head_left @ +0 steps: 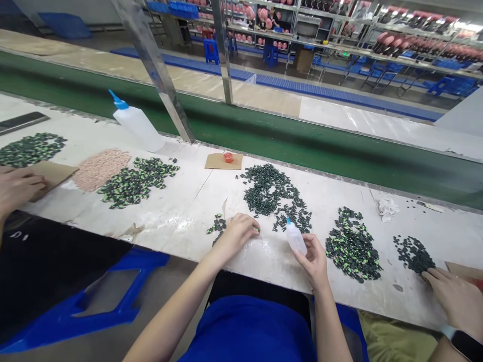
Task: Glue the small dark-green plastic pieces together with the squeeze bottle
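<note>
My right hand (315, 257) is wrapped round a small translucent squeeze bottle (296, 239) with a blue tip, tilted above the bench. To its left, my left hand (241, 232) rests low over the bench top with its fingertips pinched. A bit of green shows at those fingertips, on a small black-and-green piece (257, 230) mostly hidden by them. Beside that hand lies a small heap of black-and-green pieces (216, 223). Beyond both hands spreads a pile of small dark rod-shaped pieces (267, 188). A larger black-and-green pile (352, 246) is right of the bottle.
A co-worker's hand (453, 291) touches black bits (415, 254) at right; another's hand (18, 186) is at far left. A large white bottle (138, 125) stands near a metal post (158, 75). A red cup (228, 157) sits on cardboard (211, 161). Behind runs a green belt (264, 136).
</note>
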A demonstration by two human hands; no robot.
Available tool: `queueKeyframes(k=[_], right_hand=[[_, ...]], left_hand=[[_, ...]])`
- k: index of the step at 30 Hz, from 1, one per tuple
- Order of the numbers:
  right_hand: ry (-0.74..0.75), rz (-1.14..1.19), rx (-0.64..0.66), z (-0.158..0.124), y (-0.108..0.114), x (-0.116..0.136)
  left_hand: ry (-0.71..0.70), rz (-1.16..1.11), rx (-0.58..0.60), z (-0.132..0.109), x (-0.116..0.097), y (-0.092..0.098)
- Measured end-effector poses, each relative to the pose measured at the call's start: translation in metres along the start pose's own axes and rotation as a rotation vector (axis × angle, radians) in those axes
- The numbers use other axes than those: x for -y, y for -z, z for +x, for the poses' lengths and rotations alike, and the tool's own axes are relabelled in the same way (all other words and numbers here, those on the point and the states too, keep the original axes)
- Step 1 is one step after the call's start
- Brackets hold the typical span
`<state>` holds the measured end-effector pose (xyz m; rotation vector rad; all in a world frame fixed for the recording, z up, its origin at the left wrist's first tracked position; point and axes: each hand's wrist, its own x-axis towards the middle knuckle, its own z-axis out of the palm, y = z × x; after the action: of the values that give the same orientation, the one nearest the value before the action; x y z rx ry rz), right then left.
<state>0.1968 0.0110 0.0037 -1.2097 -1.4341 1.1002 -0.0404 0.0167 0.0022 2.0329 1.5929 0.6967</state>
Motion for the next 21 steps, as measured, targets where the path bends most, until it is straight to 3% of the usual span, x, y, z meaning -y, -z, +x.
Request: queueKeyframes(k=[3, 6, 11, 21], right_hand=[[-0.056, 0.120, -0.116, -0.001, -0.003, -0.003], [-0.149, 0.176, -0.190, -0.004, -0.008, -0.005], [-0.285, 0.221, -0.169, -0.003, -0.022, -0.004], [-0.243, 0.097, -0.192, -0.001, -0.031, -0.003]], left_hand=[[0.021, -0.038, 0.057, -0.005, -0.009, -0.015], [0.036, -0.075, 0.050, -0.010, -0.007, -0.016], [0.015, -0.139, 0.029, -0.015, 0.000, -0.013], [0.066, -0.213, -0.076, -0.017, 0.002, -0.024]])
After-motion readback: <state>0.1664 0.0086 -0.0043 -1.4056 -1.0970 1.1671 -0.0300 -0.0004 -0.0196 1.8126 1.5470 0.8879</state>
